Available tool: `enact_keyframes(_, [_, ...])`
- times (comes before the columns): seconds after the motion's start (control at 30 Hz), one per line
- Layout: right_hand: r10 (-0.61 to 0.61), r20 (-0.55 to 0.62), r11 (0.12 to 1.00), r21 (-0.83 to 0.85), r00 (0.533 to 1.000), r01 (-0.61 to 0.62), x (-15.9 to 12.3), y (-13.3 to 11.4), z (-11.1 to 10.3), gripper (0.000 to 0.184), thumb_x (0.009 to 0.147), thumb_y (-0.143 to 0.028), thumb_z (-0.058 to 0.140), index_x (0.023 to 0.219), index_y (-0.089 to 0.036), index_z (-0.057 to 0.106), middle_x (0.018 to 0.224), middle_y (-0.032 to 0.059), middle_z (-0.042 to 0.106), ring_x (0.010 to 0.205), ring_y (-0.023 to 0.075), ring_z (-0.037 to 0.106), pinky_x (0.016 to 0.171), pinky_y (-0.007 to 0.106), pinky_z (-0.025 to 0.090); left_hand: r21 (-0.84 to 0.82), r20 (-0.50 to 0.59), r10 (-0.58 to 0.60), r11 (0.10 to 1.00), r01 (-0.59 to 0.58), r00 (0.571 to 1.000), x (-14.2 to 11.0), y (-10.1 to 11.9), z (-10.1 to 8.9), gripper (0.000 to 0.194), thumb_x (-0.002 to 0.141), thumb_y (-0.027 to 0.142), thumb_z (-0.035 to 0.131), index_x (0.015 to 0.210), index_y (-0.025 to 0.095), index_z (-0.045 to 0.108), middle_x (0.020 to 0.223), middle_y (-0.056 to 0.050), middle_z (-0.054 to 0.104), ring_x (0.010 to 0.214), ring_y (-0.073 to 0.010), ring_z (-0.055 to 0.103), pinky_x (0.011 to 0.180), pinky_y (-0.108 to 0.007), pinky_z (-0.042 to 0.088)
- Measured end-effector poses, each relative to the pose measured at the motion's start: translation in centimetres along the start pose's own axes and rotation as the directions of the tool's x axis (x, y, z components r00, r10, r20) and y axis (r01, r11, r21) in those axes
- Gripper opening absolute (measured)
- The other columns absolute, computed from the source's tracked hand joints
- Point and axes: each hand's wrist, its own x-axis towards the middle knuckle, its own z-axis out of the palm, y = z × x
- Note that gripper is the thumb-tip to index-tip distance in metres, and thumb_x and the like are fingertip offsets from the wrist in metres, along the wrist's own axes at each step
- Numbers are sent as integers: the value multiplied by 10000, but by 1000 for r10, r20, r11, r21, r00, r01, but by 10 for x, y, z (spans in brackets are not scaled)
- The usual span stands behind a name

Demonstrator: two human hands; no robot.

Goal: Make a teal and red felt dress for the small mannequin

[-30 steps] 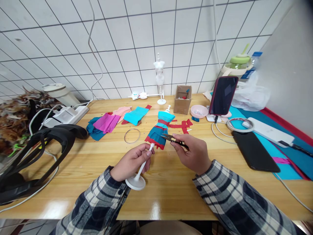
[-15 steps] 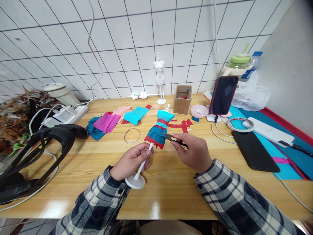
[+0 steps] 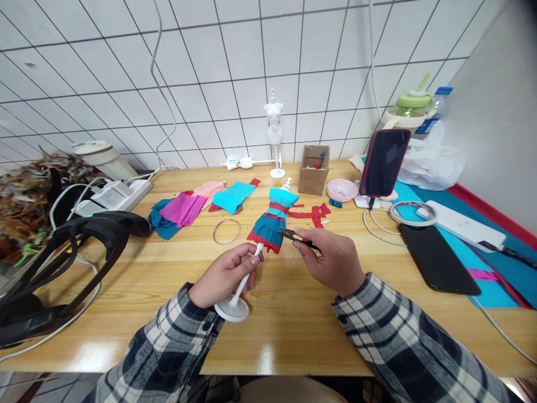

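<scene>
From my station I had the left hand (image 3: 226, 274) wrapped around the white stand (image 3: 232, 309), its blue-and-red dress (image 3: 269, 221) tilted over the table (image 3: 293, 336). The right hand's (image 3: 338, 260) fingers pinched dark snips (image 3: 293, 235), tips by the dress; contact I couldn't tell.

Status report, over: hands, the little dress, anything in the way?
Left hand gripping white stand. Right hand holding dark snips, tips at dress. Dress tilted with its stand. Red scraps alongside, not blocking snips.
</scene>
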Motion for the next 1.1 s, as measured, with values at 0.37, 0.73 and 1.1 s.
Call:
enact_keyframes(0.37, [-41,1,999,-22,999,41,0,0,-3,177,879,-212,605,1045,-183,659,891,36,754,739,137,696,652,222,494,12,2,8,1000,-8,1000,0,1,-1,275,907,442,532,940,170,506,517,56,536,417,-64,485,421,-155,374])
enact_keyframes(0.73, [-54,13,998,-24,998,54,1,-1,-2,166,889,-211,597,1038,-183,664,895,36,756,731,127,693,672,212,490,17,-7,-1,1000,1,1000,0,1,-1,288,896,457,542,941,175,505,515,56,539,409,-69,486,412,-158,366])
enact_keyframes(1.1, [-40,26,999,5,999,40,0,2,0,162,886,-215,595,1028,-184,667,899,38,755,745,130,696,657,214,487,12,-17,-15,1000,15,1000,1,0,0,317,872,481,565,934,176,510,507,56,532,406,-74,483,420,-164,366])
